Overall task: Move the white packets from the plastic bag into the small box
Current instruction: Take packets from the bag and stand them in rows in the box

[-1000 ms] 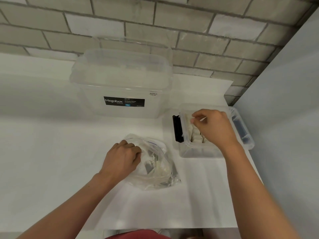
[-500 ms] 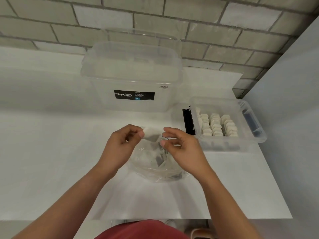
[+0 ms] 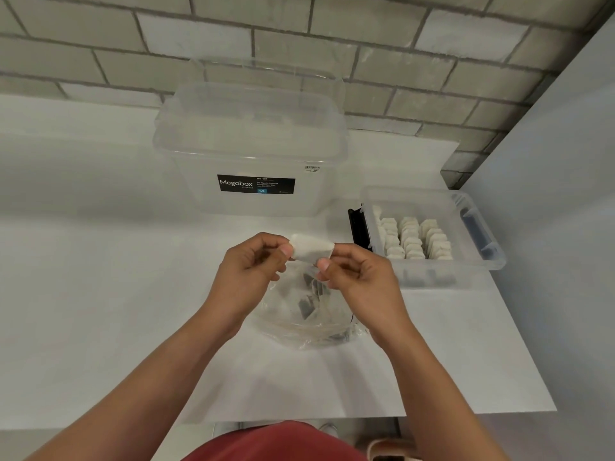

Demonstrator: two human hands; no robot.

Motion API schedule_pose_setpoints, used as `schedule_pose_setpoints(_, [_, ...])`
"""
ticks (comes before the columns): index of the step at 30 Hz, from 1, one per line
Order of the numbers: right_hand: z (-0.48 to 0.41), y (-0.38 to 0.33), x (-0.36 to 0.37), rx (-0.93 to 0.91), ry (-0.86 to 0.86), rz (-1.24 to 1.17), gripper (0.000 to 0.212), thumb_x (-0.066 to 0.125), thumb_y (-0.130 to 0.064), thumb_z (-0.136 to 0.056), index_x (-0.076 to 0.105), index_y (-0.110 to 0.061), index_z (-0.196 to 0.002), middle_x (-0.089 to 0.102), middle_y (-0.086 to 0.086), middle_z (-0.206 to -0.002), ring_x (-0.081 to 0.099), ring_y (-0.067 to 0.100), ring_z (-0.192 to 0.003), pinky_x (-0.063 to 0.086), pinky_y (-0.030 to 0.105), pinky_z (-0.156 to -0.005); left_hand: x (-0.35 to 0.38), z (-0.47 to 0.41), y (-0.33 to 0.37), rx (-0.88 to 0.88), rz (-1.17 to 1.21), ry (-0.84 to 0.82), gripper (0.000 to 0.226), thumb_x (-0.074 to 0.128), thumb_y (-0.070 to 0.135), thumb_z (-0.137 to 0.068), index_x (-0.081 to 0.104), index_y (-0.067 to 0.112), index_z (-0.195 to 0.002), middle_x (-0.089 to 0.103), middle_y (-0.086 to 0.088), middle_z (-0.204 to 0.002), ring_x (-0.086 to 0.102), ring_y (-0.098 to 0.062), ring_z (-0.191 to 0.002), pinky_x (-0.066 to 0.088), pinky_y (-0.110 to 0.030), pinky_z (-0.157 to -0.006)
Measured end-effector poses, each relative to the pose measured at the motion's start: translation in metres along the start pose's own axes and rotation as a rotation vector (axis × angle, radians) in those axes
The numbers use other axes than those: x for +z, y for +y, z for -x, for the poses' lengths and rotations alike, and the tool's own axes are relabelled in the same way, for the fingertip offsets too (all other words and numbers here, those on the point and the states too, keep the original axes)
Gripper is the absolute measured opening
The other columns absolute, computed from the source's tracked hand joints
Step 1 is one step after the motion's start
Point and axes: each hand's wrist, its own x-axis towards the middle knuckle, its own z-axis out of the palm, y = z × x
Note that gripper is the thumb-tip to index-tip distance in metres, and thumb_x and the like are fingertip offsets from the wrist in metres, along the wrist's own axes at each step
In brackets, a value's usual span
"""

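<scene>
Your left hand (image 3: 253,261) and right hand (image 3: 356,277) meet over a white table (image 3: 100,294), well in from its near edge. Bare tabletop lies open to the left of your left knuckles. A narrower strip separates your right knuckles from the small box (image 3: 429,277). Just past that box a plain grey panel (image 3: 565,161) closes off the right side. Beyond your fingertips a large clear box (image 3: 253,154) with a black label (image 3: 256,184) stands against the brick wall (image 3: 299,34). One white packet (image 3: 311,249) is stretched between your hands, raised off the table. Your left thumb and forefinger pinch its left end, your right thumb and forefinger pinch its right end, and the other fingers of both hands are curled in loosely. The packet is soft, matte and roughly rectangular. Directly under your fingers the plastic bag (image 3: 306,311) sits crumpled on the table, thin, glossy and transparent. More packets show through its film, some looking grey. To the right of your right fingers the small box is clear, hard plastic with a rolled rim and a black latch (image 3: 357,227) on its near-left end. Rows of packets (image 3: 412,241) stand on edge inside it, packed close together.
</scene>
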Motion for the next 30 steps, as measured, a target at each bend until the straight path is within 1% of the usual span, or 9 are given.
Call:
schedule_pose_setpoints(3, [0.001,0.004,-0.004,-0.09,0.035,0.21,0.033,0.077,-0.025,-0.089,0.069,-0.037,-0.118,0.07,-0.013,-0.104,0.069,0.005,-0.087,0.055,0.018,-0.078,-0.005,-0.004,0.01,0.2,-0.371,-0.057,0.008,0.066,0.025,-0.095,0.07,0.03,-0.089,0.069,0.016,-0.084,0.061,-0.003,-0.076,0.046,-0.014,-0.07])
schedule_pose_setpoints(7, [-0.003,0.004,-0.008,-0.16,0.031,0.304,0.011,0.076,-0.02,-0.09,0.076,-0.031,-0.093,0.071,-0.016,-0.095,0.067,0.006,-0.079,0.05,0.017,-0.07,-0.007,-0.011,0.036,0.395,-0.671,-0.21,0.007,0.063,0.027,-0.096,0.069,0.03,-0.092,0.069,0.018,-0.087,0.062,0.0,-0.085,0.047,-0.017,-0.074])
schedule_pose_setpoints(10, [-0.004,0.002,-0.012,-0.112,0.048,0.16,0.005,0.075,-0.02,-0.091,0.076,-0.025,-0.089,0.074,-0.011,-0.088,0.068,0.009,-0.078,0.054,0.026,-0.073,0.001,-0.015,0.046,0.363,-0.569,-0.205,0.003,0.067,0.034,-0.092,0.069,0.033,-0.095,0.07,0.017,-0.092,0.064,-0.001,-0.088,0.049,-0.019,-0.074])
schedule_pose_setpoints(13, [0.0,-0.001,-0.014,-0.088,0.141,-0.041,0.004,0.077,-0.018,-0.089,0.077,-0.022,-0.088,0.075,-0.003,-0.084,0.069,0.02,-0.081,0.059,0.039,-0.08,0.01,-0.015,0.045,0.187,-0.33,-0.231,0.042,0.081,0.052,-0.074,0.067,0.041,-0.112,0.069,0.017,-0.108,0.067,-0.005,-0.096,0.056,-0.024,-0.079])
schedule_pose_setpoints(16, [0.005,-0.001,-0.018,-0.09,0.183,-0.094,0.004,0.076,-0.017,-0.089,0.077,-0.019,-0.092,0.075,-0.001,-0.087,0.069,0.019,-0.082,0.059,0.039,-0.078,0.024,-0.014,0.039,0.131,-0.254,-0.296,0.037,0.084,0.035,-0.077,0.07,0.036,-0.111,0.073,0.011,-0.102,0.071,-0.01,-0.091,0.059,-0.037,-0.085])
schedule_pose_setpoints(18, [0.007,-0.002,-0.027,-0.103,0.168,-0.011,0.014,0.077,-0.02,-0.089,0.076,-0.024,-0.103,0.075,-0.006,-0.096,0.069,0.011,-0.084,0.057,0.029,-0.076,0.034,-0.016,0.035,0.164,-0.285,-0.269,0.026,0.081,0.023,-0.083,0.072,0.033,-0.106,0.075,0.008,-0.089,0.071,-0.011,-0.082,0.059,-0.038,-0.084])
schedule_pose_setpoints(22, [0.007,-0.014,-0.063,-0.163,0.117,0.165,0.044,0.077,-0.028,-0.089,0.063,-0.04,-0.129,0.067,-0.019,-0.112,0.067,0.006,-0.09,0.055,0.018,-0.077,0.049,-0.02,0.04,0.227,-0.491,-0.337,0.04,0.08,0.024,-0.083,0.065,0.036,-0.118,0.073,0.013,-0.082,0.069,-0.003,-0.077,0.055,-0.022,-0.075])
schedule_pose_setpoints(26, [-0.001,-0.027,-0.096,-0.3,0.018,0.446,0.014,0.074,-0.024,-0.092,0.077,-0.032,-0.102,0.072,-0.02,-0.089,0.066,0.009,-0.078,0.049,0.017,-0.069,0.067,-0.025,0.048,0.243,-0.523,-0.401,0.047,0.08,0.023,-0.083,0.059,0.036,-0.123,0.074,0.013,-0.084,0.068,-0.002,-0.077,0.054,-0.02,-0.075])
schedule_pose_setpoints(30, [-0.015,-0.035,-0.121,-0.369,0.068,0.52,0.008,0.075,-0.023,-0.091,0.079,-0.03,-0.092,0.073,-0.021,-0.084,0.067,0.005,-0.078,0.048,0.014,-0.069,0.087,-0.032,0.049,0.286,-0.496,-0.285,0.043,0.082,0.03,-0.081,0.06,0.035,-0.118,0.073,0.014,-0.094,0.067,0.0,-0.086,0.055,-0.023,-0.077])
